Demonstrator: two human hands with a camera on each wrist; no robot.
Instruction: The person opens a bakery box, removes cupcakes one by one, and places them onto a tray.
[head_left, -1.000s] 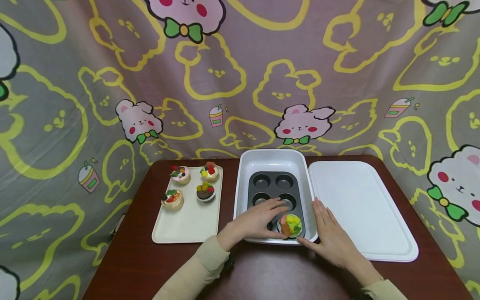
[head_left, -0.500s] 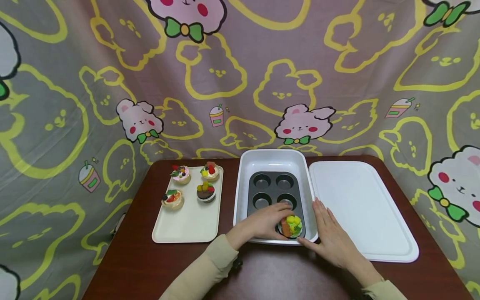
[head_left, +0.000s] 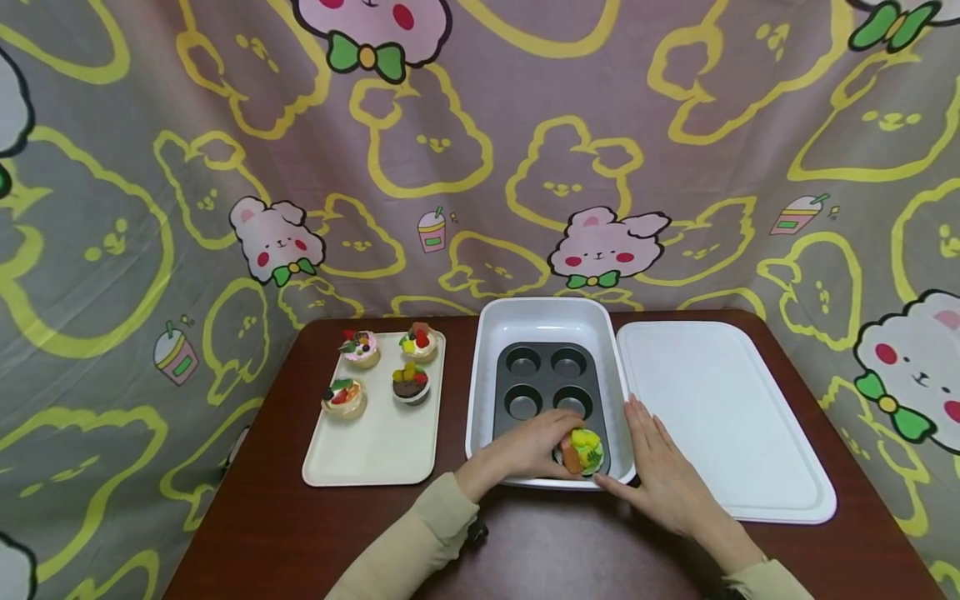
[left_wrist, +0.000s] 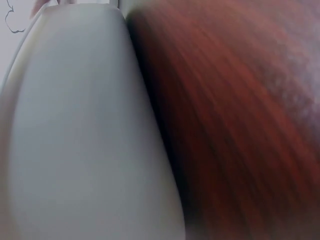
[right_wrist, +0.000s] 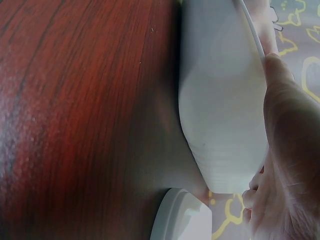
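Note:
In the head view my left hand (head_left: 528,447) curls its fingers and thumb round a cupcake (head_left: 585,452) with yellow, green and brown toppings. That cupcake sits at the front right cup of a dark muffin tin (head_left: 546,375), which lies inside a white basin (head_left: 621,400). The front left cup is covered by the hand. My right hand (head_left: 671,483) rests at the basin's front right corner, its fingers straight along the right side and the thumb at the front rim. The right wrist view shows this hand (right_wrist: 290,145) against the basin's outer wall (right_wrist: 225,110).
A cream tray (head_left: 371,458) on the left bears several cupcakes, among them a chocolate one (head_left: 412,385) and a fruit-topped tart (head_left: 345,400). A white board (head_left: 723,417) lies to the right of the basin. All stand on a dark red-brown table (head_left: 255,517).
My left hand has shifted slightly to the right and closed more tightly about the cupcake, which has turned or tilted a little. The right hand stays in place.

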